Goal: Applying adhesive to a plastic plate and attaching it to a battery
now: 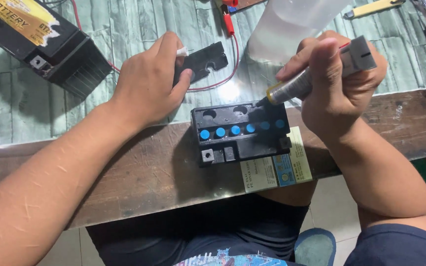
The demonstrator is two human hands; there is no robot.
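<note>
From the head cam, looking straight down: the small black battery sits at the near edge of the wooden bench, with a row of blue round caps across its top. The right hand is wrapped tight around a grey-handled tool, its tip touching the battery's top near the back right corner. The left hand rests on the bench just behind the battery, fingers pinching a flat black plastic strip. A second, bigger battery sits well apart at the far left, red wire running nearby.
</note>
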